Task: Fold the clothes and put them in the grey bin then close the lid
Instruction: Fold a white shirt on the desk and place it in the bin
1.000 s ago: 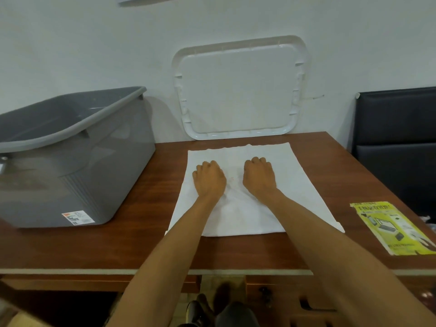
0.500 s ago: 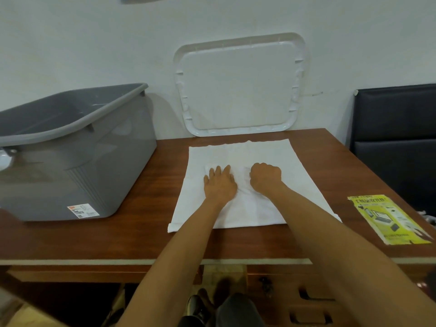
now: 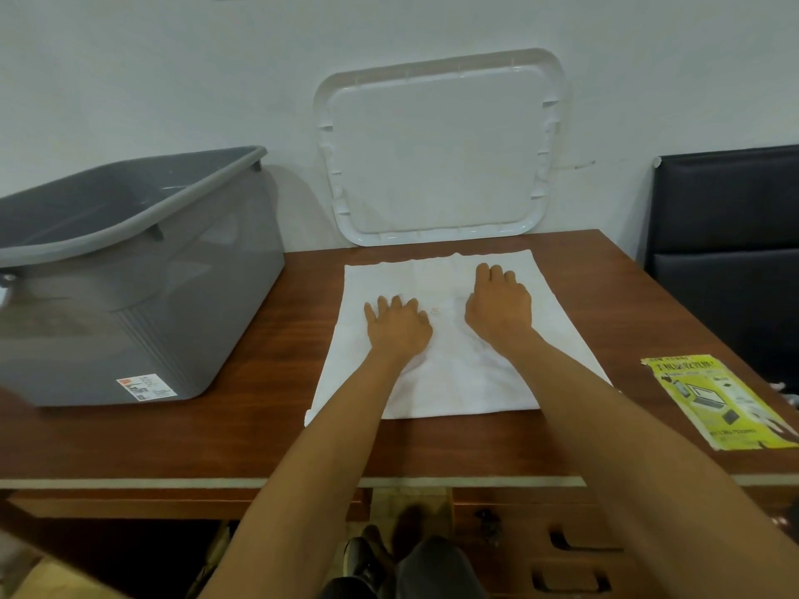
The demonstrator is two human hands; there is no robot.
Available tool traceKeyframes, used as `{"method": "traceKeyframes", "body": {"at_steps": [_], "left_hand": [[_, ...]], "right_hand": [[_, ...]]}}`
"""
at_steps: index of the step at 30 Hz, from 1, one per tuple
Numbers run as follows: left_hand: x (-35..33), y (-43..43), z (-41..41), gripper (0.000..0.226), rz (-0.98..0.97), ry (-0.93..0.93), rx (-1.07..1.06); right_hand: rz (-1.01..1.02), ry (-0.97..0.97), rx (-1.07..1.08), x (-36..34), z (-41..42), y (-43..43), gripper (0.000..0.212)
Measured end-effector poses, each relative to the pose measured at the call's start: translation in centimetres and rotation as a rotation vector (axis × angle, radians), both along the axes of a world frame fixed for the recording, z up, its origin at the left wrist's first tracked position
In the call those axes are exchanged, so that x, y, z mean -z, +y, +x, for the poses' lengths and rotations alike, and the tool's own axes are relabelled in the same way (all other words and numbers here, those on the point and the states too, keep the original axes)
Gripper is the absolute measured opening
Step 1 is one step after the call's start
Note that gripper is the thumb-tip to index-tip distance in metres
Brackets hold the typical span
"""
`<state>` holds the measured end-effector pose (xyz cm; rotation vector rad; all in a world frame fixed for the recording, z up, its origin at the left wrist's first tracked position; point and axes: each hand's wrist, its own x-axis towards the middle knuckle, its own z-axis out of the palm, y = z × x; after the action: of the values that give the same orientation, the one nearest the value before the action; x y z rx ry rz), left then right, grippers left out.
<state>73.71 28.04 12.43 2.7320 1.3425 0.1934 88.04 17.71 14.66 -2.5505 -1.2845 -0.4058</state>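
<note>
On the table [image 3: 216, 434], left hand [image 3: 397, 324] and right hand [image 3: 497, 306] press flat, fingers straight, smoothing the white cloth [image 3: 432, 382]; folding comes next, likely needing an edge pinched.

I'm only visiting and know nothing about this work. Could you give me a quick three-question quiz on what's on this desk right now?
1. Fill in: the yellow leaflet lies near the table's ___ edge, by the person's own sides.
2. True or false: the lid is already on the grey bin.
3. The left hand and right hand both lie flat on: A) the leaflet, B) the white cloth, C) the bin.

Key: 1 right. 2 false: the lid leans against the wall behind the table. 3 B.
</note>
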Motion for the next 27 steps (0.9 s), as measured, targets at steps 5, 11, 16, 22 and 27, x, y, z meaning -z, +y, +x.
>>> {"method": "traceKeyframes", "body": {"at_steps": [5, 11, 16, 22, 27], "left_hand": [[1.6, -0.7, -0.3, 0.058, -0.038, -0.013, 0.090], [1.1, 0.1, -0.5, 0.059, -0.134, 0.021, 0.118], [0.4, -1.4, -1.6, 0.051, -0.054, -0.092, 0.146], [-1.2, -4.7, -4.1, 0.051, -0.091, -0.112, 0.098], [-1.9, -7.0, -8.3, 0.060, -0.118, -0.030, -0.117]], "right_hand": [[-0.225, 0.159, -0.141, 3.1, -0.9, 1.0, 0.064], [-0.347, 0.270, -0.158, 3.1, -0.3, 1.4, 0.071], [-0.271, 0.241, -0.156, 2.9, -1.3, 0.1, 0.070], [-0.288, 0.255, -0.029, 1.1, -3.1, -3.3, 0.078], [-0.266, 0.336, 0.174, 0.7, -4.0, -8.3, 0.081]]}}
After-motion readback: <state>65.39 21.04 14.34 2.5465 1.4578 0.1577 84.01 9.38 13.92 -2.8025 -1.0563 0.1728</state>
